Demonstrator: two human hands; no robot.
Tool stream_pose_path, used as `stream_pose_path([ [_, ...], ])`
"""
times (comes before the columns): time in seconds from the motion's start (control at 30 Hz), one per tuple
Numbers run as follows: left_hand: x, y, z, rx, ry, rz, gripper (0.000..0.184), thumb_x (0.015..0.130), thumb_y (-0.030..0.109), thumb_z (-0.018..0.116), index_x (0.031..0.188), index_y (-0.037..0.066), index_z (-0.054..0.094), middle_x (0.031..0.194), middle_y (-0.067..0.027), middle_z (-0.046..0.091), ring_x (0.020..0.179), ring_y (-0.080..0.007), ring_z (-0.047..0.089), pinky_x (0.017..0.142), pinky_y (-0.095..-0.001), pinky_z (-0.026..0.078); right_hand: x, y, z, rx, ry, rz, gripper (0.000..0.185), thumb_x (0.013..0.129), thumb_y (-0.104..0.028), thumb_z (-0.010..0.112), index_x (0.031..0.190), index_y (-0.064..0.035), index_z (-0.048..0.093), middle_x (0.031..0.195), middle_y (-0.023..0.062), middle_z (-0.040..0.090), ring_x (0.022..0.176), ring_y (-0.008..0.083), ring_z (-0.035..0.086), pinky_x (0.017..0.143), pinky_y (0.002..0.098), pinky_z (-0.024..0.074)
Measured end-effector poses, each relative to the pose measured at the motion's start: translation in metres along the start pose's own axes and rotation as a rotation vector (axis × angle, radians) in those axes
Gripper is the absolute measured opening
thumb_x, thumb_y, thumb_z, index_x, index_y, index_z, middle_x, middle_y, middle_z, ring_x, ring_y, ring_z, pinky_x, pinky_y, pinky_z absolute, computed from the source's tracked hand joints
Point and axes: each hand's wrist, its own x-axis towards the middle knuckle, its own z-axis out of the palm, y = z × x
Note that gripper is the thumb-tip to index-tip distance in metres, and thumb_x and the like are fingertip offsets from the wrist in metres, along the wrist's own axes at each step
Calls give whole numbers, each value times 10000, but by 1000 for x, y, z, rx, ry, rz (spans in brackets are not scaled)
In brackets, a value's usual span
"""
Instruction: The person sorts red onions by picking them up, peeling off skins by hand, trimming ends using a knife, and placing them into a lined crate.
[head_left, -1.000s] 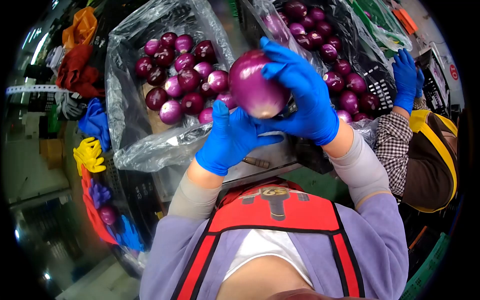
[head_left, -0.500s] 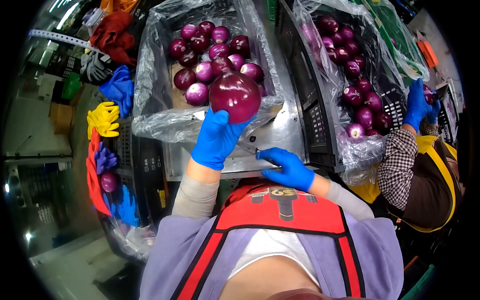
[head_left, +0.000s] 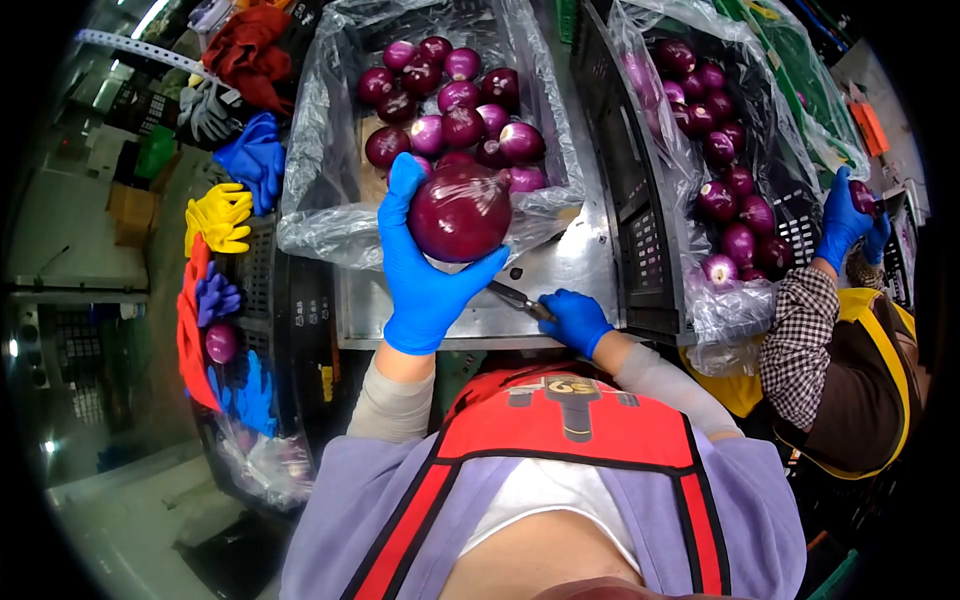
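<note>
My left hand, in a blue glove, holds a large peeled red onion from below, with thumb and fingers spread around it. Lower and to the right, my gloved right hand is closed on the handle of a small knife, whose blade points up and left over the metal table. Behind the held onion, a plastic-lined crate contains several shiny red onions.
A second lined black crate of onions stands at the right. Beside it a co-worker's gloved hand holds an onion. Coloured gloves and a single onion lie along the left side.
My right hand has left the large onion, moved down to the table and closed on the knife. The left hand now holds the onion alone. The whole view has shifted.
</note>
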Motion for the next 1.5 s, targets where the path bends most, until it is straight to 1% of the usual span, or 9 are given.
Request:
stream_pose_path([
  [0.07,-1,0,-4,-31,13,-9,1039,568,154,875,1403,22,271,1465,-139,295,1333,-273,344,1117,-384,281,-11,-2,-2,72,-2,-27,247,801,-209,658,1017,-109,595,844,97,627,727,265,616,642,402,505],
  [0.13,-3,-1,-8,-203,45,-39,1043,566,164,882,1406,41,276,1453,-132,315,1324,-267,358,1112,-400,301,-28,-16,-27,1096,-393,430,223,865,-199,599,1036,-57,580,828,73,630,692,166,593,663,309,494],
  [0.23,-4,14,-9,-577,45,-216,1042,562,206,896,1403,66,297,1443,-115,330,1316,-257,371,1091,-417,344,-50,-28,-54,1521,-441,473,288,895,-95,559,1159,13,524,981,99,620,818,162,620,699,270,511],
  [0.37,-5,10,-12,-715,-25,-326,1069,554,258,905,1414,82,294,1439,-93,341,1315,-248,378,1065,-422,386,-57,-43,-94,1644,-211,305,351,877,-191,560,1167,-4,496,944,118,619,815,167,607,749,291,501],
  [0.63,-10,0,-4,-1041,-109,-637,1116,552,301,887,1445,81,255,1419,-66,365,1287,-250,419,1037,-422,426,-41,-83,-162,831,299,-22,325,891,-175,575,1169,-18,516,816,12,568,752,98,524,677,273,455],
  [0.8,-12,0,0,-945,-136,-591,1113,537,266,895,1437,85,265,1385,-85,389,1258,-251,443,1024,-410,439,-24,-99,-181,262,563,-232,364,768,-122,705,1106,-85,575,812,80,603,700,285,597,592,360,461],
  [1.1,-13,2,6,-679,-59,-463,1146,511,285,911,1433,76,263,1336,-117,446,1219,-277,482,1014,-429,450,-13,-107,-185,42,677,-277,342,762,-140,700,1079,-85,586,761,66,576,651,261,572,560,375,446],
  [1.17,-13,0,3,-672,-97,-457,1125,525,228,914,1426,88,255,1425,-84,322,1295,-253,380,1070,-409,372,-11,-106,-184,38,680,-269,333,763,-139,698,1072,-83,587,757,67,576,650,262,573,556,375,445],
  [1.5,-12,1,5,-529,-77,-360,1123,548,249,909,1425,75,230,1481,-90,262,1345,-263,315,1098,-418,330,-6,-109,-182,87,689,-247,309,772,-152,691,1055,-82,591,732,73,560,634,266,561,548,381,436],
])
